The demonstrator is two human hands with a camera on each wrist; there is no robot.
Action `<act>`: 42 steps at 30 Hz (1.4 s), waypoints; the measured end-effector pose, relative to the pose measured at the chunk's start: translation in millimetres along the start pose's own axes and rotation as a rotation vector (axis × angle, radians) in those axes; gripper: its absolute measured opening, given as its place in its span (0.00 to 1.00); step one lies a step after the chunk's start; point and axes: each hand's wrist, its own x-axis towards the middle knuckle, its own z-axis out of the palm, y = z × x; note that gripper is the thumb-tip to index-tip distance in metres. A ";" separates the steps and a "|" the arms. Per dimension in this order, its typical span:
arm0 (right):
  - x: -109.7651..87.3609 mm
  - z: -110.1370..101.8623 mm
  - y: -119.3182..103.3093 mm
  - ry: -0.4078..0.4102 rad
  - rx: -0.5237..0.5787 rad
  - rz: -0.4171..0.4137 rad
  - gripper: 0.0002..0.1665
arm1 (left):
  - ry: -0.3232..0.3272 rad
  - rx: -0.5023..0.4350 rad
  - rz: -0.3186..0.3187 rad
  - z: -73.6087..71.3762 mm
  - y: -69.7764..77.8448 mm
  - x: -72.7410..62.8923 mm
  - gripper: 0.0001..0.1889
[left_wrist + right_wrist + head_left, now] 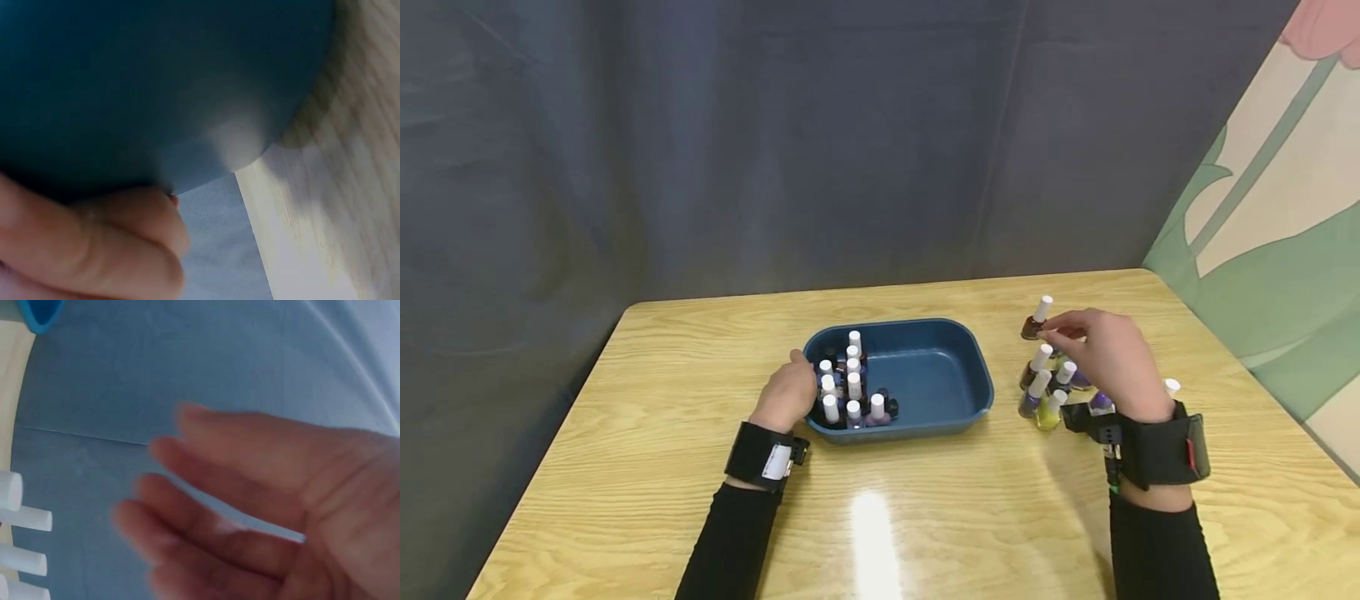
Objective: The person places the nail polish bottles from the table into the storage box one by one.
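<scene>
Left hand: at the tray's left end, fingers curled against the wall and gripping it; whether the thumb hooks over the rim, I cannot tell. The grip probably steadies the tray.
Tray: blue, flat on the counter, lying between the hands, likely so both can reach it.
Tray bottles: grouped at the left end, white caps mostly up, perhaps to save room; a few dark caps sit lower.
Right hand: above the loose bottles, fingers loosely bent, thumb parted from them; the right wrist view shows nothing held.
Back bottle: dark, upright, just beside the right fingertips; contact cannot be told.
Loose bottles: clustered right of the tray, nearer the person than the back bottle, partly hidden by the right hand; upright caps probably suit a pinch from above.
Yellow bottle: at the cluster's near edge.
Curtain: dark, behind the counter.
</scene>
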 end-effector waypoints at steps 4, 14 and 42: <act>1.6 1.1 0.0 -0.165 -0.027 -0.007 0.12 | 0.018 0.010 -0.004 -0.1 0.7 0.8 0.19; 2.9 -0.2 4.6 -0.391 -0.069 0.077 0.15 | -0.056 -0.069 -0.068 -0.4 6.6 2.2 0.21; -3.2 -7.4 10.0 -0.370 -0.082 0.069 0.09 | -0.033 -0.080 -0.066 5.6 10.9 -5.7 0.19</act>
